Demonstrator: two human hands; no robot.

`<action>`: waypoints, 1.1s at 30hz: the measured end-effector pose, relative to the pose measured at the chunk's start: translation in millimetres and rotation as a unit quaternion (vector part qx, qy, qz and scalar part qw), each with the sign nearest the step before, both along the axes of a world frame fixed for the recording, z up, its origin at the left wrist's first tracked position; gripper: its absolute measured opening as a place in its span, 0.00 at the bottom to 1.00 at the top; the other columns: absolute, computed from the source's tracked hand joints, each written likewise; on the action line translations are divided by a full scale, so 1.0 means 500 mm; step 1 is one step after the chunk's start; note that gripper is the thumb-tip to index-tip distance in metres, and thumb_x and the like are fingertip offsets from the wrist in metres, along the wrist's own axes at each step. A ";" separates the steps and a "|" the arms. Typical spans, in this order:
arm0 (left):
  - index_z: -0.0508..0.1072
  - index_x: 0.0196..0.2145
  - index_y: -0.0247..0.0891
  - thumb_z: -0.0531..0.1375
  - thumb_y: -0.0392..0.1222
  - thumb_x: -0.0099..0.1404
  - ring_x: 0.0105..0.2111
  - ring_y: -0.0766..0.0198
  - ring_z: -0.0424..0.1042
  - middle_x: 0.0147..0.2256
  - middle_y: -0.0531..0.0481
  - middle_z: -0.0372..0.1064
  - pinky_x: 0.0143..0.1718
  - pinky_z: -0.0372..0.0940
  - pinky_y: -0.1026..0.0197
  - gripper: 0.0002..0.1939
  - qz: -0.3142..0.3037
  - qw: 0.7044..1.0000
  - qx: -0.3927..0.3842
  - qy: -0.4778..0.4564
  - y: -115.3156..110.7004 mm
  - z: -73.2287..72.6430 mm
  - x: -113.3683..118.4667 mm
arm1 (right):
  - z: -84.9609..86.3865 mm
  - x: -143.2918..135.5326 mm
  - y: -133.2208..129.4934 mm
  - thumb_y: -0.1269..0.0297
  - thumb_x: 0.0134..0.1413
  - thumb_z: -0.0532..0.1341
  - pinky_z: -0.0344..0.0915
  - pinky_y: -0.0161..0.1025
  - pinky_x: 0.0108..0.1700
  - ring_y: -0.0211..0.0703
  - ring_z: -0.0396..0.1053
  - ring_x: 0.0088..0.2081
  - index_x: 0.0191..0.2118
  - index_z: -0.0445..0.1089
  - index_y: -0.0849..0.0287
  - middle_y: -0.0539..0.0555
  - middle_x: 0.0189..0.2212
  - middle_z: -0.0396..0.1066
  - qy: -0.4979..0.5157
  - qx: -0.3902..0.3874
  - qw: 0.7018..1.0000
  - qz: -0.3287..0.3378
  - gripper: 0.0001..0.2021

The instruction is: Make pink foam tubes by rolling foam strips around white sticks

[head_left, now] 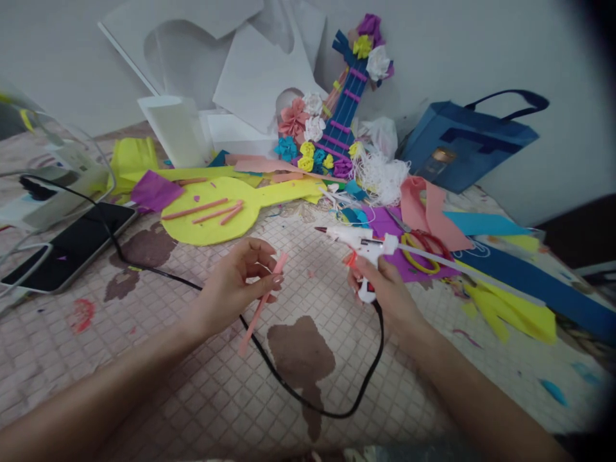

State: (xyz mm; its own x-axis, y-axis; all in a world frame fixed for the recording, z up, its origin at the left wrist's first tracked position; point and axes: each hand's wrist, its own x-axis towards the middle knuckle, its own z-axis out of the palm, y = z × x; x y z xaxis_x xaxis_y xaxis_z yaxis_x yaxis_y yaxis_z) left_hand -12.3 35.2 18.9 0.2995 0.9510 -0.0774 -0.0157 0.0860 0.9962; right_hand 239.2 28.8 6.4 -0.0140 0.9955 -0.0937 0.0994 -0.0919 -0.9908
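Between the thumb and fingers of my left hand (245, 279) is a narrow pink paper strip (257, 321), slanting down toward me. My right hand (385, 289) grips a white hot glue gun (370, 250) by its handle, fingers by the orange trigger. The gun's dark nozzle points left, and a long glue stick (471, 276) sticks out of its back. Beyond my left hand lies a yellow guitar-shaped cutout (216, 234) with several thin pink paper strips (206, 206) on it. The gun's black cord (283, 385) loops below both hands and passes under my left wrist.
A decorated blue paper guitar (341, 112) leans at the back. Red and yellow scissors (423, 253) lie right of the gun among paper scraps. At right stands a blue bag (466, 147). A phone (72, 247) and a power strip (48, 199) are on the left.
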 end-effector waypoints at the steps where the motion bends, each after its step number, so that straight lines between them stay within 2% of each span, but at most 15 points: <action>1: 0.60 0.38 0.41 0.64 0.38 0.56 0.28 0.67 0.71 0.30 0.56 0.67 0.27 0.73 0.61 0.16 -0.001 1.000 0.002 0.001 -0.001 -0.002 0.001 | -0.006 0.004 0.011 0.51 0.52 0.59 0.56 0.30 0.17 0.32 0.58 0.19 0.27 0.63 0.58 0.46 0.20 0.60 0.040 -0.015 0.999 -0.023 0.15; 4: 0.61 0.36 0.41 0.63 0.39 0.57 0.28 0.67 0.70 0.30 0.56 0.66 0.27 0.73 0.61 0.14 -0.018 1.000 0.011 0.012 -0.006 -0.005 0.004 | -0.021 0.023 0.043 0.52 0.45 0.64 0.59 0.30 0.18 0.33 0.61 0.22 0.31 0.65 0.59 0.46 0.22 0.61 0.098 -0.066 0.992 -0.041 0.15; 7: 0.61 0.36 0.40 0.63 0.39 0.57 0.29 0.68 0.69 0.30 0.56 0.65 0.28 0.73 0.62 0.13 -0.030 0.999 0.013 0.029 -0.014 -0.006 0.009 | -0.029 0.054 0.066 0.49 0.44 0.64 0.61 0.33 0.19 0.35 0.63 0.20 0.30 0.66 0.59 0.49 0.21 0.65 0.059 -0.093 0.994 -0.010 0.17; 10: 0.61 0.35 0.40 0.63 0.38 0.57 0.29 0.67 0.69 0.30 0.55 0.65 0.27 0.72 0.63 0.12 -0.024 0.998 0.019 0.054 -0.021 -0.005 0.014 | -0.026 0.093 0.074 0.42 0.51 0.56 0.57 0.38 0.19 0.40 0.63 0.17 0.23 0.66 0.59 0.52 0.17 0.66 -0.122 -0.070 0.990 0.012 0.22; 11: 0.61 0.35 0.40 0.62 0.38 0.57 0.29 0.67 0.69 0.30 0.55 0.65 0.27 0.71 0.64 0.12 -0.022 0.998 0.022 0.062 -0.023 -0.005 0.015 | -0.021 0.102 0.073 0.42 0.53 0.54 0.56 0.38 0.19 0.40 0.62 0.16 0.21 0.65 0.58 0.52 0.14 0.65 -0.207 -0.047 0.977 0.003 0.24; 13: 0.60 0.35 0.40 0.62 0.38 0.57 0.29 0.68 0.69 0.30 0.55 0.65 0.25 0.69 0.66 0.12 -0.020 0.997 0.030 0.073 -0.026 -0.005 0.018 | -0.008 0.109 0.066 0.45 0.54 0.54 0.53 0.38 0.21 0.40 0.59 0.16 0.17 0.63 0.58 0.51 0.12 0.61 -0.357 0.031 0.933 -0.037 0.24; 15: 0.60 0.34 0.40 0.62 0.38 0.58 0.29 0.68 0.69 0.30 0.56 0.65 0.25 0.68 0.67 0.12 -0.023 0.996 0.035 0.082 -0.030 -0.005 0.021 | 0.009 0.094 0.049 0.50 0.55 0.56 0.52 0.37 0.22 0.38 0.57 0.17 0.20 0.63 0.58 0.49 0.13 0.59 -0.402 0.117 0.905 -0.070 0.19; 16: 0.61 0.34 0.40 0.62 0.38 0.58 0.29 0.68 0.69 0.30 0.55 0.65 0.25 0.68 0.67 0.11 -0.025 0.995 0.039 0.089 -0.033 -0.004 0.023 | 0.017 0.078 0.037 0.53 0.55 0.57 0.52 0.36 0.23 0.37 0.57 0.19 0.23 0.65 0.58 0.48 0.15 0.60 -0.379 0.146 0.912 -0.057 0.16; 17: 0.61 0.33 0.40 0.62 0.38 0.58 0.29 0.68 0.69 0.30 0.55 0.65 0.26 0.68 0.67 0.10 -0.027 0.994 0.044 0.100 -0.035 -0.002 0.026 | 0.025 0.059 0.024 0.56 0.55 0.57 0.53 0.35 0.23 0.36 0.58 0.20 0.27 0.66 0.58 0.48 0.18 0.62 -0.323 0.157 0.933 -0.028 0.12; 19: 0.62 0.32 0.39 0.61 0.37 0.58 0.29 0.69 0.69 0.30 0.55 0.65 0.26 0.67 0.68 0.09 -0.026 0.990 0.054 0.125 -0.042 0.002 0.031 | 0.038 0.014 -0.005 0.60 0.56 0.58 0.58 0.34 0.26 0.35 0.62 0.25 0.34 0.66 0.57 0.49 0.27 0.65 -0.198 0.156 0.966 0.063 0.06; 20: 0.62 0.31 0.39 0.61 0.37 0.58 0.29 0.69 0.69 0.30 0.55 0.65 0.26 0.66 0.68 0.09 -0.026 0.989 0.058 0.137 -0.046 0.005 0.033 | 0.043 -0.008 -0.018 0.62 0.55 0.59 0.60 0.34 0.28 0.36 0.64 0.28 0.35 0.66 0.57 0.50 0.30 0.65 -0.157 0.164 0.968 0.109 0.05; 22: 0.62 0.31 0.38 0.60 0.36 0.58 0.28 0.70 0.69 0.30 0.55 0.65 0.24 0.65 0.69 0.07 -0.029 0.986 0.069 0.150 -0.052 0.009 0.038 | 0.049 -0.044 -0.039 0.65 0.54 0.60 0.62 0.34 0.31 0.36 0.64 0.32 0.35 0.65 0.56 0.50 0.32 0.64 -0.113 0.174 0.967 0.148 0.04; 25: 0.63 0.31 0.38 0.60 0.35 0.59 0.27 0.71 0.68 0.30 0.56 0.66 0.24 0.64 0.70 0.06 -0.042 0.984 0.088 0.150 -0.057 0.011 0.040 | 0.050 -0.069 -0.053 0.68 0.54 0.60 0.62 0.34 0.31 0.35 0.63 0.32 0.35 0.64 0.56 0.49 0.32 0.63 -0.093 0.175 0.968 0.154 0.04; 33: 0.65 0.32 0.40 0.59 0.33 0.60 0.30 0.71 0.69 0.30 0.57 0.65 0.27 0.65 0.71 0.05 -0.050 0.977 0.121 0.166 -0.061 0.011 0.040 | 0.042 -0.075 -0.047 0.66 0.56 0.59 0.61 0.34 0.31 0.35 0.64 0.32 0.35 0.64 0.57 0.49 0.33 0.64 -0.104 0.170 0.968 0.155 0.02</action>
State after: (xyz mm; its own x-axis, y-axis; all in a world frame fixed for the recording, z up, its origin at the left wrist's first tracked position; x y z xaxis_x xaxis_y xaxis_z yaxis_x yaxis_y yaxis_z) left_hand 7.5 4.7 24.3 0.3892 0.9204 0.0368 0.3081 -0.1677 0.9365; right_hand 201.7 5.4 27.4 -0.3323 0.9206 0.2049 0.2704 0.3012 -0.9144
